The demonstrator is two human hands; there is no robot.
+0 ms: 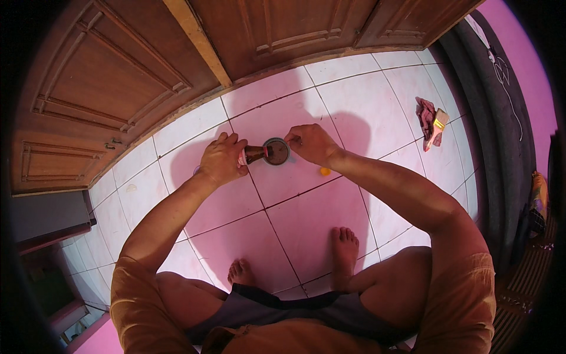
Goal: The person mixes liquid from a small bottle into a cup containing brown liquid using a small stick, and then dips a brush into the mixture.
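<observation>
My left hand (223, 158) is wrapped round a brown bottle (255, 154) with a pale and red label. The bottle is tipped on its side, its neck reaching the rim of a small round cup (276, 141) that stands on the tiles. Inside the cup shows something brown; whether any liquid is flowing I cannot make out. My right hand (311, 144) has its fingers closed at the cup's right edge, seemingly pinching the rim. Close to my right wrist lies a small yellow-orange cap (325, 171) on the floor.
A paintbrush (437, 125) rests on a crumpled dark red cloth (425, 112) to the right. Wooden cabinet doors (118, 76) line the far side. A dark grey padded piece (495, 118) with a white cable (512, 100) borders the right. My bare feet (345, 251) flank the near tiles.
</observation>
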